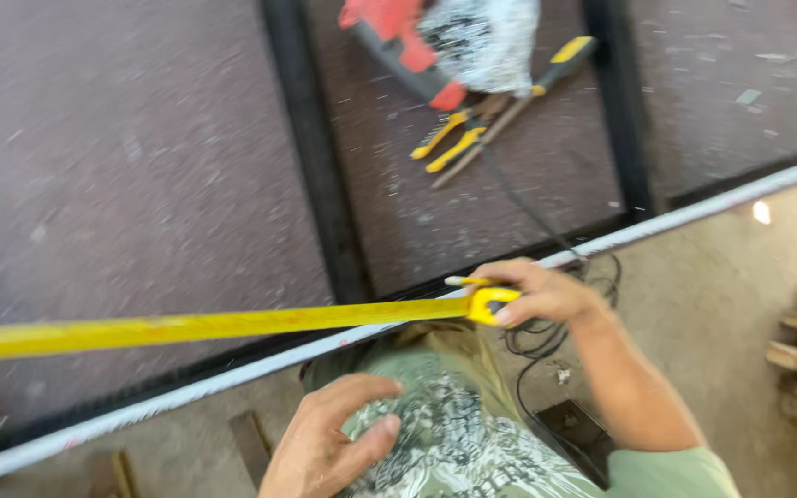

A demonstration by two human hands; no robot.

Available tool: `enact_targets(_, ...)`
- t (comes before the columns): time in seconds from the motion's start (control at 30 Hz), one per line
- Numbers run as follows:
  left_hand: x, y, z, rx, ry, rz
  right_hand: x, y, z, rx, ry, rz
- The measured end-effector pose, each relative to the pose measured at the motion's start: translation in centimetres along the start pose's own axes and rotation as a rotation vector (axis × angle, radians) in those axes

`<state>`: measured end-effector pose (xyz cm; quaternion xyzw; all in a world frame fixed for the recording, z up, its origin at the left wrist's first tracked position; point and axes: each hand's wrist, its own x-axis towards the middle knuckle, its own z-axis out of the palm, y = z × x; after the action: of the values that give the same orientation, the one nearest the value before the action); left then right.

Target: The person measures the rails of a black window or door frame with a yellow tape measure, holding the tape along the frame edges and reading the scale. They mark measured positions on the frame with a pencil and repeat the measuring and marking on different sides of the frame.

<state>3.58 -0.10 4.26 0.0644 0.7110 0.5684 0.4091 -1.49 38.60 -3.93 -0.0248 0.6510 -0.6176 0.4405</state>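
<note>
Yellow tape stretched along a metal rail

I see my right hand (541, 293) reaching forward, arm extended, fingers clamped around a yellow tape measure case (491, 304) at the pale metal rail (694, 214). With it I pinch a pencil (465, 280). Its tape blade (186, 327) runs out leftward. My left hand (329, 443) hovers low, fingers curled apart, holding nothing. Yellow-handled pliers (449, 138) lie well beyond.

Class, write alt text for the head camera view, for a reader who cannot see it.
A person's right hand holds a yellow tape measure and a pencil, its yellow blade stretched left along a pale metal bar. The left hand hangs open below. Yellow-handled pliers lie beyond.
</note>
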Motion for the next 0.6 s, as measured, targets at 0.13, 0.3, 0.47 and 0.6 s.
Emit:
enact_targets(0.13, 5.9, 0.1, 6.0, -0.095, 0.222, 0.323, 0.0, 3.4, 8.3, 0.347, 0.262, -0.188)
enact_targets(0.3, 11.4, -0.3, 12.3, -0.408, 0.341, 0.170, 1.9, 4.5, 13.6, 0.338, 0.588, -0.386)
enact_targets(0.47, 13.9, -0.4, 13.8, -0.299, 0.403, 0.140, 0.0, 3.8, 10.0, 0.052, 0.720, -0.525)
enact_targets(0.6, 14.8, -0.4, 12.8, -0.229, 0.341, 0.019, -3.1, 3.7, 5.4, 0.034, 0.835, -0.487)
